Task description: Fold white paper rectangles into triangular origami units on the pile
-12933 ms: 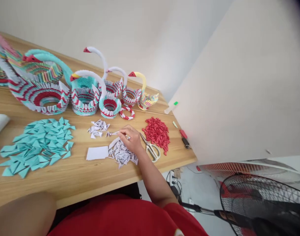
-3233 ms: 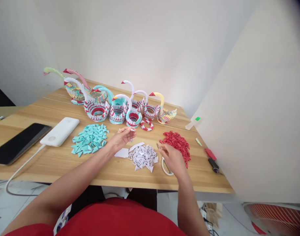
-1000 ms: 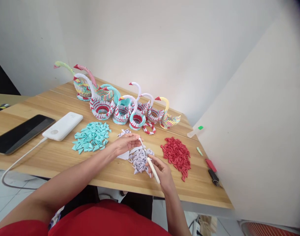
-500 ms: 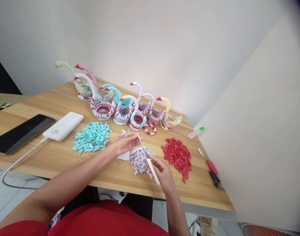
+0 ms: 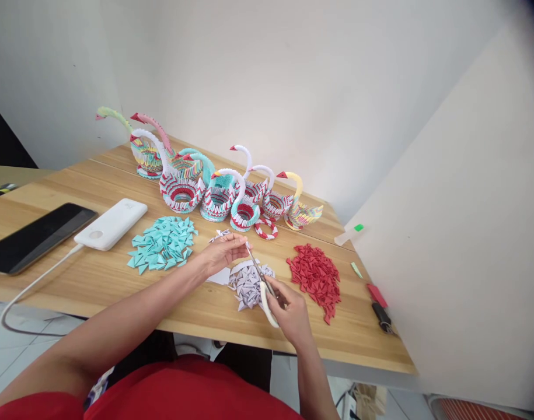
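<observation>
My right hand (image 5: 288, 306) is closed around white-handled scissors (image 5: 267, 306), whose metal blades point up and to the left. My left hand (image 5: 225, 252) pinches a small white piece of paper (image 5: 247, 243) at the blade tips. Beneath the scissors lies a heap of folded white paper triangles (image 5: 245, 286). A flat white paper sheet (image 5: 219, 276) rests beside that heap, partly covered by my left wrist. Behind my left hand is a smaller group of white pieces (image 5: 218, 234). Whether the blades touch the paper is too small to tell.
Several paper swans (image 5: 182, 192) and a red-white paper ring (image 5: 265, 229) stand at the back. Turquoise triangles (image 5: 164, 244) lie left, red triangles (image 5: 314, 277) right. A phone (image 5: 39, 236) and a cabled white power bank (image 5: 111, 224) occupy the left; a black object (image 5: 381, 318) lies right.
My right hand has turned the scissors, so a handle loop now shows where it was seen edge-on. My left hand keeps its pinch in nearly the same place.
</observation>
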Demonstrator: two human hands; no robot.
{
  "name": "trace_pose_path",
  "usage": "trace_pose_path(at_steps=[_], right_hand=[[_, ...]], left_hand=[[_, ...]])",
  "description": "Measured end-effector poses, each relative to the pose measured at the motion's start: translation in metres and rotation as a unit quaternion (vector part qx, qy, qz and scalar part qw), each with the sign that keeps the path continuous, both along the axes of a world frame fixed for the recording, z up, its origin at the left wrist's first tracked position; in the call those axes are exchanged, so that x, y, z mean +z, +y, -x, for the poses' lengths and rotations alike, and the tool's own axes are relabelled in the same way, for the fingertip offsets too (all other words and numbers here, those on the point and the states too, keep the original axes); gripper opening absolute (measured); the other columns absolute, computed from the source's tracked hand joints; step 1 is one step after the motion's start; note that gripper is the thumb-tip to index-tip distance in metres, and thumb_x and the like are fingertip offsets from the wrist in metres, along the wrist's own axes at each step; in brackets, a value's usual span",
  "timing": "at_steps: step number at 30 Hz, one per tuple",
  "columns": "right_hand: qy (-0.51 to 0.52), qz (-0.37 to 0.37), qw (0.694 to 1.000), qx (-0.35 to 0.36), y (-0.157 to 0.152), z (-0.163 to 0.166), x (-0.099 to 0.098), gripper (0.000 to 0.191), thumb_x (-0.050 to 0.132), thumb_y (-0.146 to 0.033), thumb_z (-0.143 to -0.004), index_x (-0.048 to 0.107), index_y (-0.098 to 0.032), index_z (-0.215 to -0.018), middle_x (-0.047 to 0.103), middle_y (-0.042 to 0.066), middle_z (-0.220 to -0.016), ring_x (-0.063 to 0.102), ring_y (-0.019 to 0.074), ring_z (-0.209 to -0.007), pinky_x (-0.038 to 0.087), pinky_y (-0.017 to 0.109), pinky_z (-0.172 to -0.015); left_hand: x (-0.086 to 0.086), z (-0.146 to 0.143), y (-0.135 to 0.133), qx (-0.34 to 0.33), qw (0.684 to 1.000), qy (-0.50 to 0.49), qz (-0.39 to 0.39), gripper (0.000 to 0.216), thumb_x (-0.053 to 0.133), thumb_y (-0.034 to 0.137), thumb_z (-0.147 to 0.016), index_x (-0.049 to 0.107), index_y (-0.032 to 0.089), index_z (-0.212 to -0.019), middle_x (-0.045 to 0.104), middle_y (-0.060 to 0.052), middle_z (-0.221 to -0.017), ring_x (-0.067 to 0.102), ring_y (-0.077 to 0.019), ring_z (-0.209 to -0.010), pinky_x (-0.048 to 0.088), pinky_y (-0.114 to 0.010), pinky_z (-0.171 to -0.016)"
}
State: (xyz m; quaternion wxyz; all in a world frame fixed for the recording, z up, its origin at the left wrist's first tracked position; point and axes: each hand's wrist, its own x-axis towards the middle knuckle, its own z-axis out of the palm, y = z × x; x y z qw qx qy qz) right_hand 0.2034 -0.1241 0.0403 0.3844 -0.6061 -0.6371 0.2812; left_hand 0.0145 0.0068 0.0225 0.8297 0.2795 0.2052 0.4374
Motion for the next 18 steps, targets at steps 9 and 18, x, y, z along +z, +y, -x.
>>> trace_pose_path(at_steps=[9, 18], right_hand=[[0.020, 0.024, 0.999, 0.005, 0.0000, -0.0030, -0.0018, 0.033, 0.060, -0.027, -0.081, 0.067, -0.020, -0.113, 0.071, 0.008, -0.103, 0.067, 0.0218, -0.086, 0.055, 0.033, -0.077], [0.030, 0.014, 0.999, 0.002, 0.0010, -0.0015, 0.0008, 0.033, 0.059, -0.026, -0.079, 0.069, -0.020, -0.110, 0.072, 0.007, -0.102, 0.067, 0.0226, -0.086, 0.055, 0.035, -0.076]], left_hand=[[-0.0044, 0.0012, 0.0024, -0.006, 0.999, -0.019, 0.028, 0.016, 0.073, 0.016, -0.073, 0.058, 0.012, -0.077, 0.070, -0.010, -0.086, 0.067, -0.0172, -0.080, 0.054, -0.030, -0.079], [0.0042, 0.0014, -0.0010, -0.013, 0.998, -0.014, 0.054, 0.014, 0.070, 0.012, -0.073, 0.057, 0.012, -0.076, 0.071, -0.011, -0.085, 0.068, -0.0173, -0.078, 0.054, -0.030, -0.078]])
